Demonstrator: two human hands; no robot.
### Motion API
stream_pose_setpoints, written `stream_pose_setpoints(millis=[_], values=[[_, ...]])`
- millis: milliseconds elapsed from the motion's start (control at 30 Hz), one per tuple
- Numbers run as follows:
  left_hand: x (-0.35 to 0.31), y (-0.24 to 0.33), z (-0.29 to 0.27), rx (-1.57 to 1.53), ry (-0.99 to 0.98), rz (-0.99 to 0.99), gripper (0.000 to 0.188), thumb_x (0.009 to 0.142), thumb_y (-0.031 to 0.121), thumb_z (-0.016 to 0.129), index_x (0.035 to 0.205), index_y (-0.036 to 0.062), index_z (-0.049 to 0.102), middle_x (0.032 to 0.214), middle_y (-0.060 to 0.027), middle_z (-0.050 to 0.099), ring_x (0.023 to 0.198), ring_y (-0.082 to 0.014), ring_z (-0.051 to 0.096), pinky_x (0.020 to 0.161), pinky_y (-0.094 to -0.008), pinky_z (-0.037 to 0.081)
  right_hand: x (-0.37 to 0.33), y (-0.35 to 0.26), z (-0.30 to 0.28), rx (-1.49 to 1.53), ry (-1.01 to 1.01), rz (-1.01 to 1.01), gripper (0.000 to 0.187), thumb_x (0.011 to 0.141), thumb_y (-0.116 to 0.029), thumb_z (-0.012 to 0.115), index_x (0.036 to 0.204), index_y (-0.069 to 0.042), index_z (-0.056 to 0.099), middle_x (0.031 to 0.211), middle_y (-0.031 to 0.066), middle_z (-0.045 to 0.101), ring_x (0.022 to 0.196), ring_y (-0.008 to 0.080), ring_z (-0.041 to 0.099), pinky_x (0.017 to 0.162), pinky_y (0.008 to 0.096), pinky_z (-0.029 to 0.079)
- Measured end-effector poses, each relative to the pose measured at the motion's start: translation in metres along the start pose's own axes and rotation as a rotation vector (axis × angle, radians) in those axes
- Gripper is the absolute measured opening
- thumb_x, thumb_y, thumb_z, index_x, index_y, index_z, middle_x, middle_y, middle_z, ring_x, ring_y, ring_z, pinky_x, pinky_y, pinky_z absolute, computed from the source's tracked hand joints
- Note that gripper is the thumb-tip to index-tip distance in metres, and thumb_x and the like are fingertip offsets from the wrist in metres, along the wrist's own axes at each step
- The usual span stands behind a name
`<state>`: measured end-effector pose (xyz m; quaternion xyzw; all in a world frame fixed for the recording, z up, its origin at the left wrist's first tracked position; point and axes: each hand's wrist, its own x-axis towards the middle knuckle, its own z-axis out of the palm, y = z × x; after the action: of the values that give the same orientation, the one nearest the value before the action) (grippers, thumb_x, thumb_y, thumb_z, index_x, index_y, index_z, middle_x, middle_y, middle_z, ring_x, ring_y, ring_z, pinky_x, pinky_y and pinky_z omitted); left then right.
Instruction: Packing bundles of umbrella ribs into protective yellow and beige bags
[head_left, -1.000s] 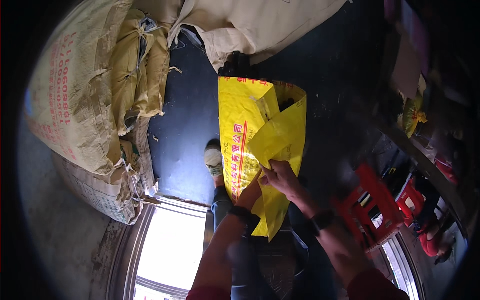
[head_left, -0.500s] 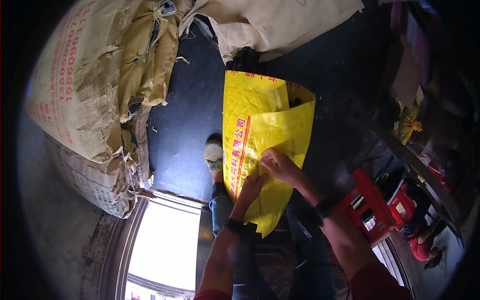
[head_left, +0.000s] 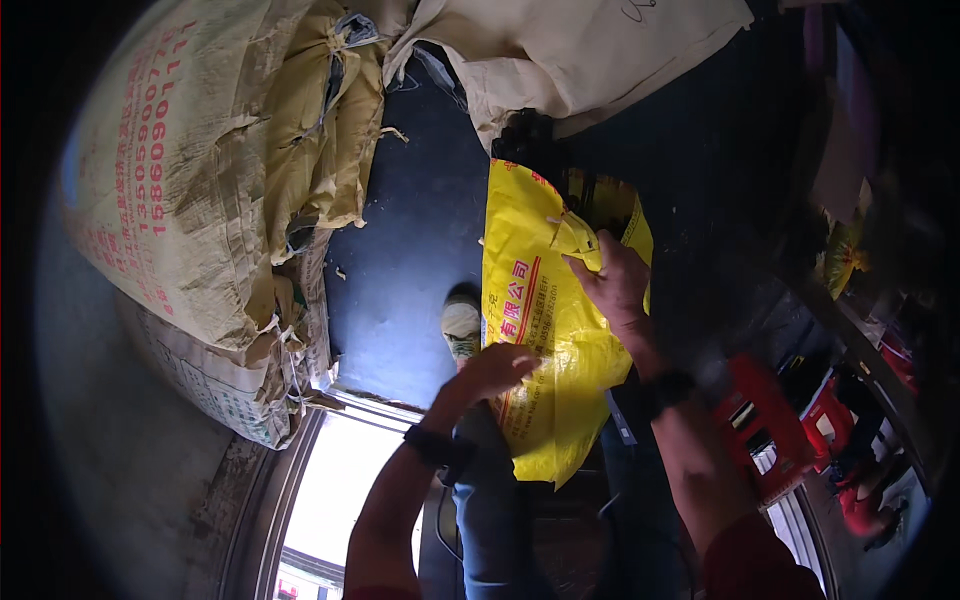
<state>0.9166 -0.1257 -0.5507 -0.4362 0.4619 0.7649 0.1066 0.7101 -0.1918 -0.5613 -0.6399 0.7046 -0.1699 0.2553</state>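
A yellow printed plastic sack (head_left: 570,400) lies lengthwise in front of my legs, its mouth at the far end. My right hand (head_left: 617,285) is closed on the folded rim near the mouth. Dark contents, too dim to name, show inside the opening. Over the sack's left side, lower down, my left hand (head_left: 495,370) has its fingers loosely stretched and grips nothing. Just beyond the mouth sit some black objects (head_left: 525,130) that I cannot make out.
Large stuffed tan sacks (head_left: 190,180) are stacked at the left. A pale sack (head_left: 590,50) lies at the far side. Red plastic stools (head_left: 765,430) stand at the right, with another person (head_left: 865,510) beyond. A bright doorway (head_left: 350,490) opens at the lower left.
My right hand has moved up the sack to its rim, which is now folded differently. My left hand has come away from the right and loosened. The view has shifted slightly.
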Motion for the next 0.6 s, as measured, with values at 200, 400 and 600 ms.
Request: stream_pose_setpoints(millis=[200, 400, 600], values=[[0.053, 0.000, -0.186, 1.122, 0.749, 0.057, 0.013, 0.081, 0.013, 0.048, 0.092, 0.0075, 0.051, 0.087, -0.0140, 0.056, 0.076, -0.0333, 0.057, 0.063, -0.0422, 0.047, -0.015, -0.001, -0.011, 0.541, 0.036, 0.072, 0.025, 0.061, -0.001, 0.068, 0.077, -0.001, 0.050, 0.062, 0.0119, 0.048, 0.052, 0.0261, 0.050, 0.048, 0.0307, 0.038], [0.153, 0.054, -0.252, 1.435, 1.071, 0.418, 0.043, 0.079, 0.014, 0.052, 0.119, 0.0072, 0.037, 0.103, -0.0137, 0.051, 0.085, -0.0291, 0.057, 0.070, -0.0368, 0.050, -0.044, 0.005, -0.039, 0.711, 0.070, 0.039, 0.033, 0.064, 0.001, 0.065, 0.092, 0.003, 0.047, 0.071, 0.0096, 0.052, 0.060, 0.0183, 0.053, 0.055, 0.0278, 0.041], [0.216, 0.125, -0.220, 0.030, 0.482, -0.094, 0.028, 0.079, 0.016, 0.050, 0.102, -0.0011, 0.051, 0.098, -0.0119, 0.058, 0.083, -0.0211, 0.059, 0.075, -0.0355, 0.049, -0.051, 0.020, -0.068, 0.792, 0.022, -0.007, 0.034, 0.061, -0.003, 0.063, 0.091, 0.003, 0.049, 0.068, 0.0075, 0.048, 0.054, 0.0137, 0.046, 0.047, 0.0288, 0.037]])
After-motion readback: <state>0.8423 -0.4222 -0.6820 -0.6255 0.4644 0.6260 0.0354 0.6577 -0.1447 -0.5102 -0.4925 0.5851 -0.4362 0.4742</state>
